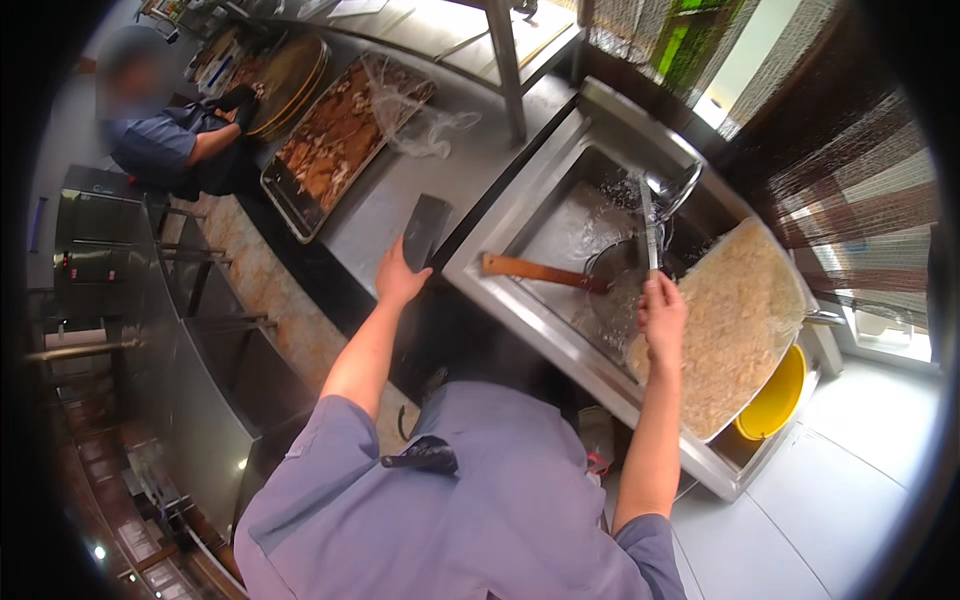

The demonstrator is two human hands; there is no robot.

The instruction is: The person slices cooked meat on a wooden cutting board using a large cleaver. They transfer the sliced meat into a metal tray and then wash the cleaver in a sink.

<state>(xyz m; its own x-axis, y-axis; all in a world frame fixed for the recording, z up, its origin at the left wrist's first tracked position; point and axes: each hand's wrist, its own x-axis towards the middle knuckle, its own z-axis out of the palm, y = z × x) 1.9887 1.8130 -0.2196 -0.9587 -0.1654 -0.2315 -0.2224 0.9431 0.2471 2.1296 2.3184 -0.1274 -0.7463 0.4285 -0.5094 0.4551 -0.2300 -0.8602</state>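
Observation:
My left hand (401, 277) grips the near end of a dark grey rectangular slab (427, 229), perhaps a sharpening stone, at the edge of the steel counter. Over the stainless steel sink (517, 311), my right hand (663, 319) is closed around the lower end of a long, narrow metal tool (649, 225), possibly a knife. Its upper part lies beside the tap (682, 187), where water splashes. Inside the basin, a wooden handle (536, 271) rests against the near rim, its other end down by a round, dark metal vessel (619, 274) that is partly hidden.
Pale, grainy material in a large white tray (739, 330) covers the sink's right side, above a yellow bucket (776, 394). Left on the counter are a tray of brown food pieces (334, 135) and a clear plastic bag (424, 124). A co-worker (169, 142) stands at a round board (289, 86).

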